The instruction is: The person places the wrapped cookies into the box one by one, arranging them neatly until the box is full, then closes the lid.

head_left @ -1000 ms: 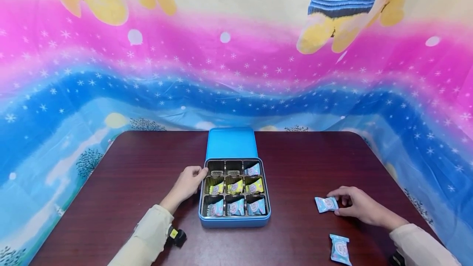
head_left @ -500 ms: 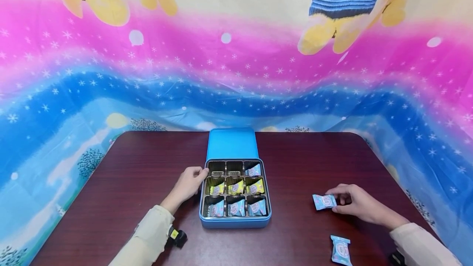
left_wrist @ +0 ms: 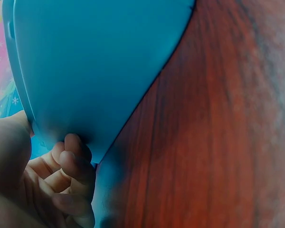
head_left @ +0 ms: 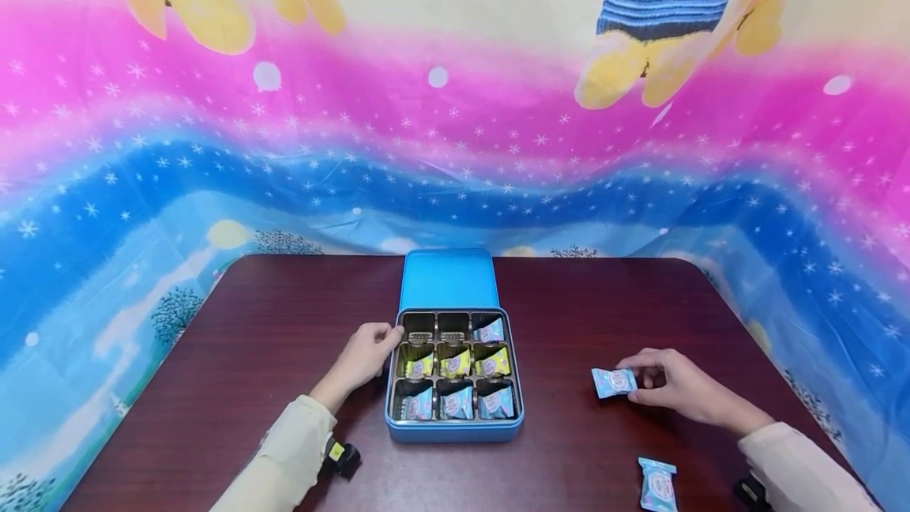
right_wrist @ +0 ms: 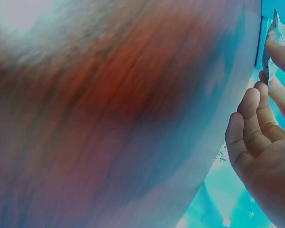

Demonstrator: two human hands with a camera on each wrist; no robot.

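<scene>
A blue tin stands on the table, its inside split into compartments. Blue wrapped candies fill the near row, yellow wrapped candies the middle row. The far row has one blue candy at right; its other two compartments hold none. My left hand holds the tin's left side near the far corner, its thumb at the rim and its fingers curled against the wall. To the right, my right hand pinches a blue wrapped candy between thumb and fingers, also seen edge-on in the right wrist view.
Another blue wrapped candy lies on the dark red-brown table at the near right. Behind the tin its blue lid lies folded back. A printed cloth hangs around the table's far edge and sides.
My right hand has moved left and slightly away from me with the pinched candy, which appears lifted. The left hand keeps its place on the tin. The head view has tilted slightly.
</scene>
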